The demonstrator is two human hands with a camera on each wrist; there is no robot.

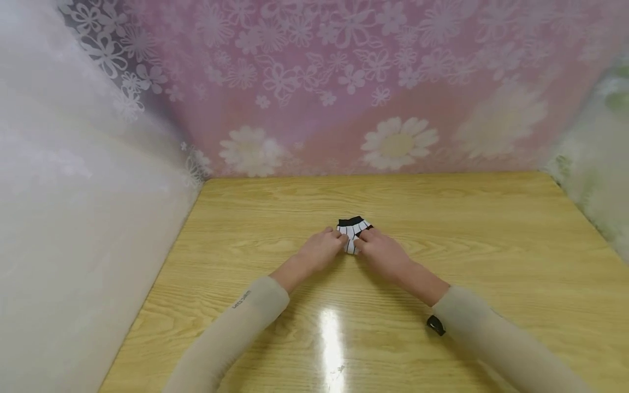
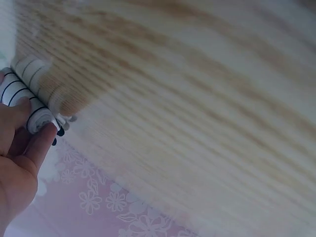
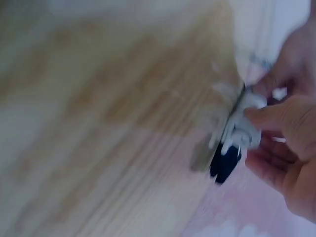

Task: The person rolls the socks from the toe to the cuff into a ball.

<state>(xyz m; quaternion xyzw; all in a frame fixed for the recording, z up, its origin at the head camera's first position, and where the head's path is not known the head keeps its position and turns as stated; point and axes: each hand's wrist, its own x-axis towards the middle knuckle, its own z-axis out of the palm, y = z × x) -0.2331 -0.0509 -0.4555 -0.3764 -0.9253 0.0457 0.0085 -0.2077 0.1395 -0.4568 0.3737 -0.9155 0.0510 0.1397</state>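
A white sock [image 1: 346,230] with thin black stripes and a black cuff lies on the table between both hands, its near end rolled up. My left hand [image 1: 320,251] holds the left side of the roll; in the left wrist view its thumb and fingers pinch the end of the rolled sock [image 2: 40,118]. On the other side, my right hand [image 1: 385,254] pinches the roll, as the right wrist view shows, with the black part of the sock [image 3: 225,162] sticking out beyond. Whether one sock or a pair is rolled I cannot tell.
The wood-grain table [image 1: 245,218] has a glossy top. A pink flowered wall covering [image 1: 314,136] borders its far edge, with pale coverings at left and right. A small black object [image 1: 435,325] is beside the right sleeve.
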